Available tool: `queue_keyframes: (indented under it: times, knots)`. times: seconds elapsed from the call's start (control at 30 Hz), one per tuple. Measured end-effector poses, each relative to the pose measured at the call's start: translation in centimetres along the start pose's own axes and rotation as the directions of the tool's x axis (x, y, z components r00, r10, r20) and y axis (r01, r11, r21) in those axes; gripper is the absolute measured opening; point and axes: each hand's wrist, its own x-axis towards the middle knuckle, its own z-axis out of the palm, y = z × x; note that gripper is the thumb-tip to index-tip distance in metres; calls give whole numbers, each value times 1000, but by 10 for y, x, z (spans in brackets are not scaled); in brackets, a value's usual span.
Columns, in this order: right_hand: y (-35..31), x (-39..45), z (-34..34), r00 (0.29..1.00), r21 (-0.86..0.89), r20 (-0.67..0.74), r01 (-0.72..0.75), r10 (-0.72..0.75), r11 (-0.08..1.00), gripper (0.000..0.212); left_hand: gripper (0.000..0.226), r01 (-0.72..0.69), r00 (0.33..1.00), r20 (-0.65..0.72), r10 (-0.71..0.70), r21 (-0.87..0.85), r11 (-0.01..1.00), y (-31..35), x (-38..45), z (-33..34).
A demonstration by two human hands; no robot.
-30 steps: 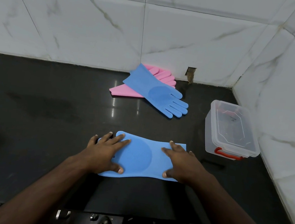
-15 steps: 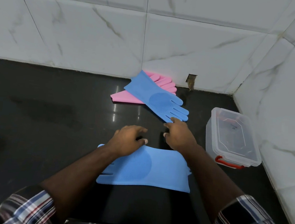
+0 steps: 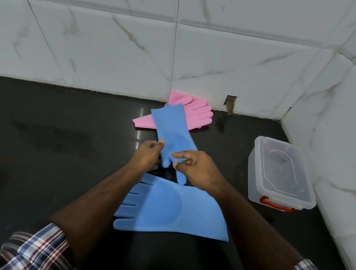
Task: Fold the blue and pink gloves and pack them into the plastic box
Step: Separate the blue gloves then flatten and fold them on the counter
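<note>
Holding the second blue glove (image 3: 173,132) by its finger end, the left hand (image 3: 147,156) and right hand (image 3: 197,169) pinch it just above the flat blue glove (image 3: 172,209) at 6 o'clock. Pink gloves (image 3: 196,112) lie at 12 o'clock, the closed plastic box (image 3: 281,176) at 3 o'clock. Lay it straight on the worktop (image 3: 53,145), then fold evenly.
</note>
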Motion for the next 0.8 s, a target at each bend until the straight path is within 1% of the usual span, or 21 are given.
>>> queue_keyframes:
  times: [0.03,0.07,0.13,0.17,0.23,0.3,0.33,0.37,0.4,0.43,0.47,0.5,0.57,0.63,0.67,0.73,0.8]
  knots:
    - [3,0,-1,1000,4,-12,-7,7,1000,29,54,13,1000,-6,-13,12,1000,-2,4,-4]
    - [8,1,-3,998,-13,-66,-13,12,1000,30,59,18,1000,-10,-18,30,999,-7,8,-8]
    - [21,7,-11,983,-80,-177,-60,45,995,31,60,50,997,-70,-45,75,996,-8,5,-9]
    - [27,8,-15,979,-101,-188,-92,71,991,32,59,65,995,-80,-57,97,993,-8,5,-10]
    - [35,11,-17,983,-148,-140,-139,119,979,33,51,70,996,-71,-61,120,990,-12,9,-11]
    - [40,15,-13,988,-157,-70,-146,136,977,40,58,77,996,-57,-73,86,993,-13,14,-11]
    - [41,17,-9,988,-136,-43,-153,149,979,45,54,77,996,-45,-75,62,995,-11,15,-10]
    - [41,18,-6,986,-117,-27,-167,165,979,50,38,60,998,-37,-58,52,997,-4,11,-8]
    - [41,18,-3,985,-108,-29,-172,170,979,52,22,36,999,-32,-34,63,997,0,11,-6]
    - [40,19,-2,986,-118,-48,-164,159,979,51,20,2,999,-40,1,75,997,5,11,-4]
    - [39,20,-2,989,-140,-75,-139,129,980,49,26,-44,998,-48,49,88,995,10,12,-2]
    - [38,20,-4,990,-165,-103,-116,100,980,47,31,-93,994,-45,100,137,986,17,11,-2]
    - [33,21,-11,988,-183,-151,-68,40,981,53,40,-207,977,16,212,301,931,33,10,-3]
    - [28,24,-20,982,-179,-179,33,-66,983,63,47,-305,951,104,292,470,828,48,11,-4]
    - [25,26,-23,972,-216,-181,108,-149,970,68,49,-346,937,154,313,533,772,57,11,-5]
    - [17,30,-30,937,-362,-163,235,-309,902,76,52,-457,889,278,364,600,657,69,13,-10]
    - [8,33,-36,916,-477,-140,270,-375,836,79,54,-561,827,383,411,601,569,78,15,-14]
